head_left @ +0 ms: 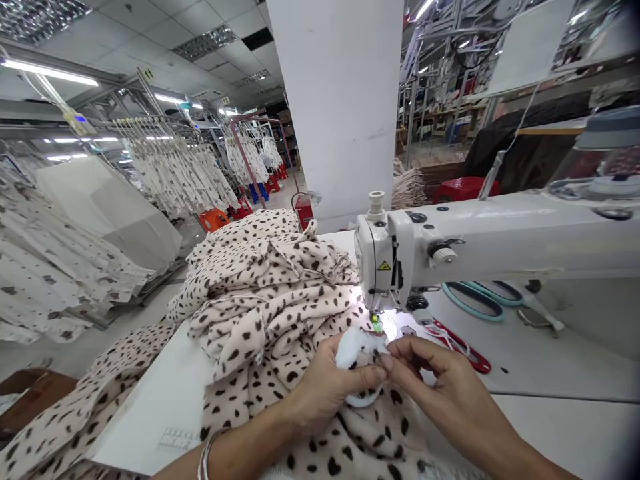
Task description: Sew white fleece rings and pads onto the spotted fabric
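In front of the sewing machine's needle area, my left hand (330, 380) is closed on a small bunched piece of fluffy white fabric (353, 347) with some dark spots showing. My right hand (435, 377) pinches the right edge of the same piece, thumb and forefinger pressed together beside my left thumb. A large heap of cream fabric with dark brown spots (280, 300) lies under and left of my hands. Whether the small piece joins this heap is hidden. The white sewing machine (500, 233) stands just beyond, its lamp lighting the needle area.
Teal-handled scissors (473, 300) and a red tool (463, 347) lie on the table under the machine arm. Spotted fabric hangs over the table's left edge, near a cardboard box (37, 403). A white pillar (340, 100) rises behind. Racks of hanging garments (175, 170) stand at left.
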A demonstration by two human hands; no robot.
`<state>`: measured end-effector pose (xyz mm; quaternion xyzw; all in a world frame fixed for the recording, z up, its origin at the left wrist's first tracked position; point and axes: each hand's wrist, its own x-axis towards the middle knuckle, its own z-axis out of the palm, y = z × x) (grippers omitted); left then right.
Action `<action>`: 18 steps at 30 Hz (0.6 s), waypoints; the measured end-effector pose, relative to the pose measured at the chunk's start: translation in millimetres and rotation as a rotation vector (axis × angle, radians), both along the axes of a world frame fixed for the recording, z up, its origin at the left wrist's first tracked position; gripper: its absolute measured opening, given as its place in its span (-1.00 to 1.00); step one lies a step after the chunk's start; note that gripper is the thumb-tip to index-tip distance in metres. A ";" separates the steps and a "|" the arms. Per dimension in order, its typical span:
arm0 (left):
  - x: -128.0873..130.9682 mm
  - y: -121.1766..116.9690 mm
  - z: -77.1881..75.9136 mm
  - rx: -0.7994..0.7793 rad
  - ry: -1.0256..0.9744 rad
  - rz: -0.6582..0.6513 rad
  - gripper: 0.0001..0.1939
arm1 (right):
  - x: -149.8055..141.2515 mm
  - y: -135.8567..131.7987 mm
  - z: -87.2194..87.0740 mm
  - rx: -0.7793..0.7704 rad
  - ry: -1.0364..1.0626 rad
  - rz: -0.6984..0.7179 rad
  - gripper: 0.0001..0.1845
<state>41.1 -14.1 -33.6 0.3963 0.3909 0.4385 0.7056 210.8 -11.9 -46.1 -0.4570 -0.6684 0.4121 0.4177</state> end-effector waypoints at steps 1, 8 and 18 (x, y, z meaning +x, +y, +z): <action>-0.2 0.4 0.0 -0.010 -0.003 -0.010 -0.59 | 0.4 0.7 -0.8 -0.005 -0.007 0.004 -0.65; -2.4 6.0 4.4 -0.117 -0.024 -0.109 -0.62 | 0.9 8.4 -3.2 -0.081 -0.059 0.038 -0.62; -13.9 16.0 -2.0 -0.333 -0.112 -0.205 -0.58 | -3.8 19.0 -9.6 -0.118 -0.082 0.023 -0.57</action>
